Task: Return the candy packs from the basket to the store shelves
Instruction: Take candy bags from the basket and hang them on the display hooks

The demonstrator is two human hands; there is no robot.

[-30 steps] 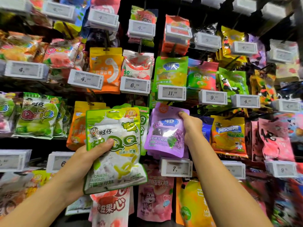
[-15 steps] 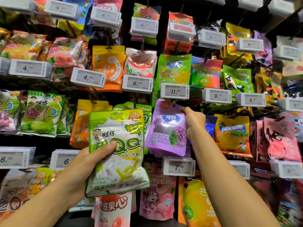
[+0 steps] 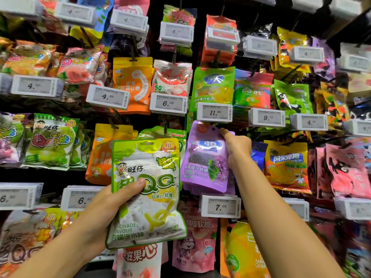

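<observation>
Store shelves point(image 3: 164, 177) of hanging candy bags and white price tags fill the whole frame. At centre right, the right hand point(image 3: 237, 148) pinches the upper right corner of a purple pack point(image 3: 204, 157), its hanging hole just below the 11.99 tag point(image 3: 214, 112), near the peg there but seemingly not yet hooked; similar purple packs hang behind it. At lower centre, the left hand point(image 3: 112, 201) grips a green pack point(image 3: 148, 189) with the thumb curled across its front, held in front of the shelves and not hung. The basket is out of view, so how many packs remain cannot be told; at least these two look left to place. Compared with half a second earlier, the purple pack has been raised a little and the right index finger now stretches toward its hole, while the green pack has hardly shifted.
</observation>
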